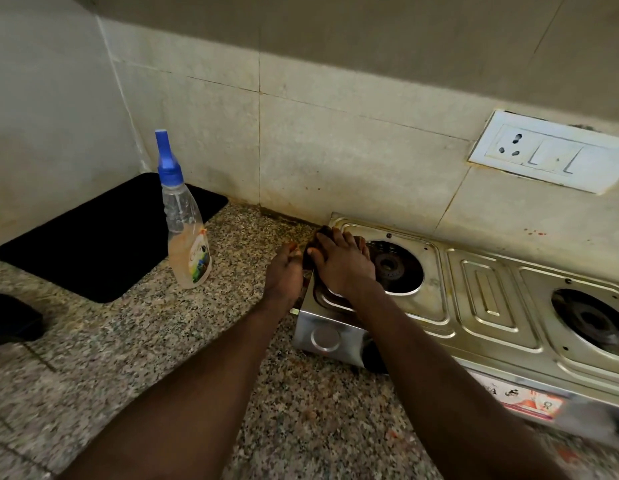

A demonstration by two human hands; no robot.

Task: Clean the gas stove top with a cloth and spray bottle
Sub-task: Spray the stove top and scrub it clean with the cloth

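A steel gas stove (481,299) with two open burner wells stands on the speckled granite counter, against the tiled wall. My right hand (342,263) lies flat on a dark brown cloth (322,233) at the stove's back left corner; the cloth is mostly hidden under it. My left hand (285,271) rests against the stove's left edge, fingers bent, touching the cloth's edge. A clear spray bottle (185,216) with a blue nozzle stands upright on the counter to the left, apart from both hands.
A black mat (93,244) lies in the back left corner behind the bottle. A dark object (10,318) sits at the left edge. A white socket plate (547,152) is on the wall above the stove. The stove's knob (325,338) faces front.
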